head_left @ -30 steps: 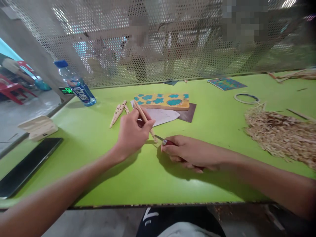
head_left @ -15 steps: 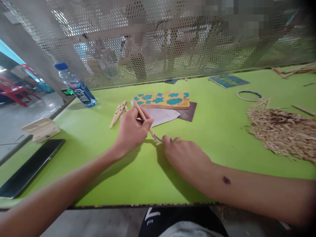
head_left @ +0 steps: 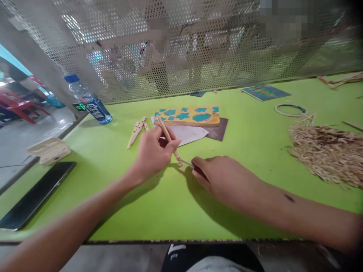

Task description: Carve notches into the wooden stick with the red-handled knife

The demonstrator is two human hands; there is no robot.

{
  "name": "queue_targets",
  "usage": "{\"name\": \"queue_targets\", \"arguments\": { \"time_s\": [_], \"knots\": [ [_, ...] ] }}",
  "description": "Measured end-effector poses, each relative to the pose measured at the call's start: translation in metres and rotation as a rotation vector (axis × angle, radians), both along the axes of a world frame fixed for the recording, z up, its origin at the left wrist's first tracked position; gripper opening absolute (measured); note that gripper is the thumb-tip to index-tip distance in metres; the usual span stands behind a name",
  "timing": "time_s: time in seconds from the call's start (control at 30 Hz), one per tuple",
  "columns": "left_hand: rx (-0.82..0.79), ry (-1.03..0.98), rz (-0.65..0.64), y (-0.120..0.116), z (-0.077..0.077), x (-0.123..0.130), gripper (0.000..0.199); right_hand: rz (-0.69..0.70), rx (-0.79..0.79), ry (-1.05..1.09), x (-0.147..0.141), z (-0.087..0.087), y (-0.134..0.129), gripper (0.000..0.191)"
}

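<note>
My left hand (head_left: 154, 153) is closed round a slim pale wooden stick (head_left: 166, 130), which slants down toward the right; its lower end looks carved. My right hand (head_left: 217, 173) grips a small thin metal tool (head_left: 185, 163), its tip touching or very near the stick's lower end. Most of the tool's handle is hidden in the fingers. Left of my left hand lie carved wooden pieces (head_left: 137, 131) with dark spots. Beyond it, a yellow block with blue patches (head_left: 187, 116) rests on a white paper (head_left: 190, 135) and a dark brown sheet (head_left: 219, 131).
A water bottle (head_left: 92, 104) stands at the back left. An open pale case (head_left: 49, 150) and a black phone (head_left: 38, 194) lie at left. On the right are a heap of wood shavings (head_left: 326, 151), a tape ring (head_left: 290, 110) and a patterned card (head_left: 265, 92).
My right hand has turned and shifted slightly right, showing more of the tool and its fingers. The stick in my left hand is tilted a little differently. The whole view has shifted slightly.
</note>
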State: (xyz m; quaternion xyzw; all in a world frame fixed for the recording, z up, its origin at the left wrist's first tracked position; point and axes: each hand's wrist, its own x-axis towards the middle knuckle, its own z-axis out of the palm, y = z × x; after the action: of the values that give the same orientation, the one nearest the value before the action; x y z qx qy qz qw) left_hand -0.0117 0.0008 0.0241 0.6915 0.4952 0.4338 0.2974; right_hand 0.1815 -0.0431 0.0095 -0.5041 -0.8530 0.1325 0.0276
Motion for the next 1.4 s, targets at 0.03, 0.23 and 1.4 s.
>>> {"name": "queue_targets", "arguments": {
  "time_s": [0.03,0.23,1.4],
  "knots": [
    [-0.004,-0.002,-0.004,0.0,0.0,0.0,0.018,-0.003,-0.005,0.003,0.0,-0.001,-0.001,0.022],
    [-0.017,-0.018,0.029,0.0,-0.001,0.001,0.018,-0.054,-0.428,0.344,-0.002,0.004,0.009,0.033],
    [-0.094,0.035,0.065,0.004,0.002,-0.002,0.02,0.06,0.076,-0.212,-0.017,0.001,-0.005,0.027]
  ]
}}
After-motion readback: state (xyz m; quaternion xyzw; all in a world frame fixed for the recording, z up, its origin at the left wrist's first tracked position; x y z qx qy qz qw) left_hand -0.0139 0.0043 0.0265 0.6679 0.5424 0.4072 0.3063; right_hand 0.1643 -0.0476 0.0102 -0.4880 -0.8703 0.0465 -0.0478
